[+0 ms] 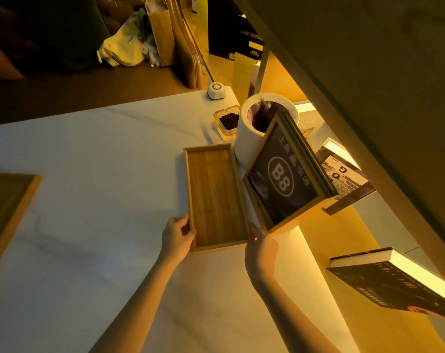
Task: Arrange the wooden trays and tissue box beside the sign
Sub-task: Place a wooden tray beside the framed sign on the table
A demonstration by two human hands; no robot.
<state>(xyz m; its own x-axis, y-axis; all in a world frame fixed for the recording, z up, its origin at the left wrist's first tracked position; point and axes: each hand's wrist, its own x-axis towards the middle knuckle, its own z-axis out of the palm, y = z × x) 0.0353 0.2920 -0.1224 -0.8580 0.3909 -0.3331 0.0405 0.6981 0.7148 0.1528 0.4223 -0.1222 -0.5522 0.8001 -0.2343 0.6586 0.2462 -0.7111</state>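
Note:
A long, narrow wooden tray (213, 194) lies empty on the white marble table (89, 174), right beside the wood-framed black sign (282, 179) marked "B8". My left hand (178, 235) grips the tray's near left corner. My right hand (260, 247) touches its near right corner, just under the sign's lower edge. A second wooden tray (7, 212) lies at the table's far left edge, partly cut off. No tissue box is visible.
A white cylindrical bin (252, 128) with a dark liner stands behind the sign. A glass ashtray (227, 122) and a small white call button (216, 90) sit further back. Books (394, 284) rest on lit shelves at the right. Bags lie on the floor beyond the table.

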